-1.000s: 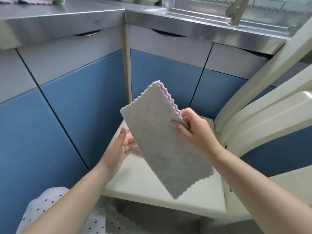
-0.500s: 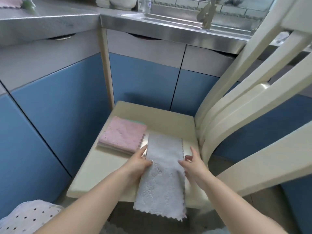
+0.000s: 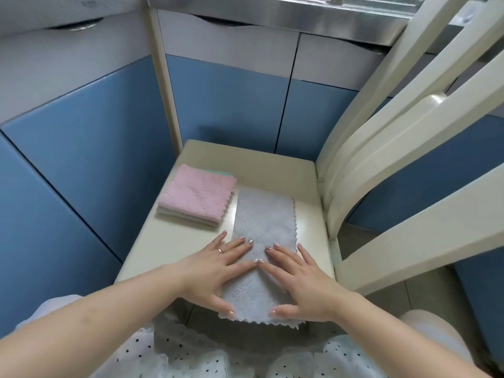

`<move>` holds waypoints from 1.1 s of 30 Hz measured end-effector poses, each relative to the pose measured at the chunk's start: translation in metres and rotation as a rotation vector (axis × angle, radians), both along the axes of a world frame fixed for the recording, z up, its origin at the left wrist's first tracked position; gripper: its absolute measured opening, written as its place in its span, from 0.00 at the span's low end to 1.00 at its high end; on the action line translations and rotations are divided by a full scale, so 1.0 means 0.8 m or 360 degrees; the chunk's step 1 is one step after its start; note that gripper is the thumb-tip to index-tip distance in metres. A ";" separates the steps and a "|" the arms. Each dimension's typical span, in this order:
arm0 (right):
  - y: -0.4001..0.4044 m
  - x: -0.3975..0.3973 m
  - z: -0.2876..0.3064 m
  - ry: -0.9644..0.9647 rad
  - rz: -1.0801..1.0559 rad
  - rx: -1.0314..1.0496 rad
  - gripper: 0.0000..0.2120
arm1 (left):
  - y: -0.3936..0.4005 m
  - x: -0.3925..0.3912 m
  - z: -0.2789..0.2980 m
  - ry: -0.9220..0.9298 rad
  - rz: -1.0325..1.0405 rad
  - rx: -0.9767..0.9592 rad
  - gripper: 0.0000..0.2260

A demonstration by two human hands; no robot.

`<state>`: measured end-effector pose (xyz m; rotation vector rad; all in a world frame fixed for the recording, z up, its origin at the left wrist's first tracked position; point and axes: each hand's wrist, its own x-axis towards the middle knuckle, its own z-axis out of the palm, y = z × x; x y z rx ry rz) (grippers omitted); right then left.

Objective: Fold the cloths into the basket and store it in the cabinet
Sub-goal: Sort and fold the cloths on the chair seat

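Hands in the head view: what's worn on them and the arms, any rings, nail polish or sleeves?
Both forearms are bare, no sleeves, watches or bracelets in view. The left hand has a thin gold-coloured ring on one finger. The right hand shows no ring. Nails on both carry pale, glittery polish. Below the arms is white fabric with black dots and a scalloped edge.

Bright, even, cool daylight, apparently from above and behind the steel counter edge (image 3: 272,15), which carries a pale sheen. Soft, short shadows only: under the hands, along the near edge of the grey cloth (image 3: 263,241), beside the pink stack (image 3: 196,197) toward the chair seat's (image 3: 261,170) left edge. Small glare spot on the chair back (image 3: 436,99). Strong wide-angle bowing of cabinet lines toward the frame corners. Slightly soft throughout, softest at the bottom corners.
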<state>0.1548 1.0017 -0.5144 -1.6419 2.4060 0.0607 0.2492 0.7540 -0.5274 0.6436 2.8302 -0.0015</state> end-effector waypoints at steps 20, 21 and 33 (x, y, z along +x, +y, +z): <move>-0.033 -0.006 0.016 -0.1162 -0.1364 -0.1508 0.04 | 0.056 -0.014 0.007 0.0352 0.1521 0.2155 0.18; -0.040 -0.017 0.015 -0.1178 -0.1434 -0.1467 0.04 | 0.057 -0.023 0.008 0.0367 0.1570 0.2137 0.22; -0.075 -0.091 -0.005 -0.0799 -0.1687 -0.0639 0.09 | 0.039 -0.077 0.003 0.0275 0.1772 0.1599 0.33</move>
